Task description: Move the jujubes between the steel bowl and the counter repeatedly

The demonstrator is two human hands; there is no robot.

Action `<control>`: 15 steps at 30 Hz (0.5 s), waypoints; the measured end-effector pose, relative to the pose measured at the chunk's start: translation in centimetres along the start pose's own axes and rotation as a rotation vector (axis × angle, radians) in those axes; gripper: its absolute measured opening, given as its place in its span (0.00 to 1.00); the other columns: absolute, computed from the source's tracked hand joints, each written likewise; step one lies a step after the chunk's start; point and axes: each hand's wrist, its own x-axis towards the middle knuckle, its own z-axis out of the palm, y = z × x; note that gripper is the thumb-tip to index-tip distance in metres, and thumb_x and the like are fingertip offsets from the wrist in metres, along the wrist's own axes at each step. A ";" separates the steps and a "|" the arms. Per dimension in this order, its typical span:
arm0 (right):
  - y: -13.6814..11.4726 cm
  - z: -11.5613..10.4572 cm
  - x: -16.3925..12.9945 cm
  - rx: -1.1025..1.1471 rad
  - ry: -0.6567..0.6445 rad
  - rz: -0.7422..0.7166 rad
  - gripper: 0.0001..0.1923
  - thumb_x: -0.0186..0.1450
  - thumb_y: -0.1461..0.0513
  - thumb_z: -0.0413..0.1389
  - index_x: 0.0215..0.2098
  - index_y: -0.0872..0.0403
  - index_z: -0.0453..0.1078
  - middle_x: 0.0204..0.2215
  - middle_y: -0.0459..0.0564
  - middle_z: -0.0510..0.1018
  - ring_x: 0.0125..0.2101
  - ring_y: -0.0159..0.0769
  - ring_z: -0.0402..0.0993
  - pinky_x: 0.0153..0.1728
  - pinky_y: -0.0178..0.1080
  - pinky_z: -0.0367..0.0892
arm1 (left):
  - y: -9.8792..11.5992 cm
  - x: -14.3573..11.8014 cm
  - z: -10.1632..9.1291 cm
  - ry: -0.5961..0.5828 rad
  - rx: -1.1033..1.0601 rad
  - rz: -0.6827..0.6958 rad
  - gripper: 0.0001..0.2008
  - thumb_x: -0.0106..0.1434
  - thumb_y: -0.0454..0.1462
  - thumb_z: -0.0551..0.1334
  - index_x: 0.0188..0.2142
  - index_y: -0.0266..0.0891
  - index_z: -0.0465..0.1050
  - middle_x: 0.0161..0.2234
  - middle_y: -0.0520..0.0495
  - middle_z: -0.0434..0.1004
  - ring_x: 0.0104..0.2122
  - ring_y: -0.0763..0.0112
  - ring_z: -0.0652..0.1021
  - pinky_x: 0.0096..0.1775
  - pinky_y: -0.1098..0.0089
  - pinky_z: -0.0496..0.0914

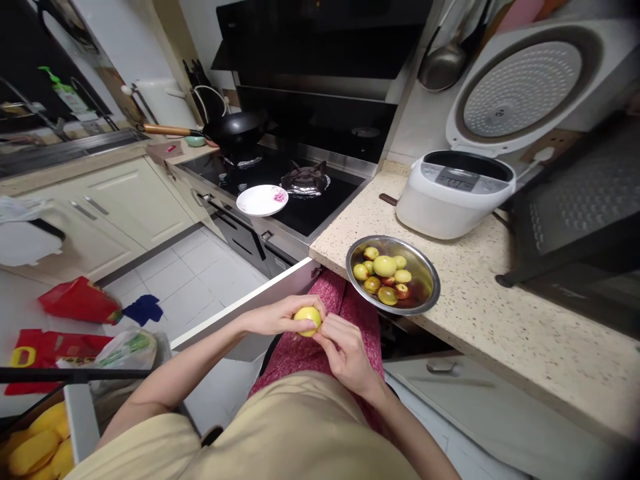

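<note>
the person is holding a small yellow-green fruit [307,319] in front of the body, below the edge of the surface [480,320] and above an open drawer [250,300]. the left hand [273,316] is cupping the fruit, its fingers curled closed around it; the right hand [345,353] is pinching at the fruit's right side with thumb and fingertips, otherwise holding nothing that can be seen. a steel bowl [423,267] of similar fruit is standing just beside, overhanging the surface's rim near a rice cooker [453,197] with its lid raised. risk: the round fruit, gripped only by fingertips, is likely to slip and drop to the floor or into the drawer; the overhanging bowl is likely to tip if an elbow is knocking it. no brand or writing is legible; the cooker's panel is too small to read.
</note>
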 end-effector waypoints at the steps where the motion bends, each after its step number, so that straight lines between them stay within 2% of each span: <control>1: -0.1 -0.5 0.0 -0.010 0.011 -0.007 0.16 0.75 0.67 0.51 0.27 0.52 0.63 0.24 0.45 0.70 0.27 0.33 0.64 0.29 0.37 0.60 | 0.2 0.6 0.0 -0.016 -0.002 0.015 0.19 0.73 0.51 0.58 0.47 0.37 0.70 0.44 0.42 0.73 0.43 0.65 0.73 0.48 0.66 0.69; 7: -1.3 -5.5 1.3 -0.110 0.050 -0.111 0.16 0.74 0.68 0.51 0.27 0.52 0.63 0.23 0.45 0.69 0.26 0.33 0.62 0.29 0.37 0.58 | 3.0 5.4 -0.7 -0.095 0.057 0.134 0.18 0.73 0.50 0.59 0.47 0.37 0.71 0.44 0.42 0.74 0.44 0.65 0.74 0.48 0.66 0.69; 12: -1.7 -11.9 4.5 -0.243 0.083 -0.221 0.17 0.73 0.68 0.53 0.26 0.52 0.63 0.22 0.45 0.67 0.25 0.33 0.61 0.28 0.38 0.57 | 7.0 11.9 -2.9 -0.203 0.116 0.232 0.18 0.73 0.50 0.59 0.48 0.37 0.71 0.47 0.40 0.74 0.48 0.61 0.75 0.54 0.62 0.69; 15: -1.0 -16.0 7.0 -0.281 0.114 -0.243 0.16 0.73 0.67 0.55 0.26 0.53 0.65 0.22 0.44 0.68 0.25 0.32 0.62 0.29 0.37 0.59 | 8.8 16.4 -4.5 -0.196 0.160 0.261 0.19 0.73 0.52 0.59 0.49 0.38 0.71 0.46 0.40 0.74 0.47 0.61 0.75 0.51 0.63 0.71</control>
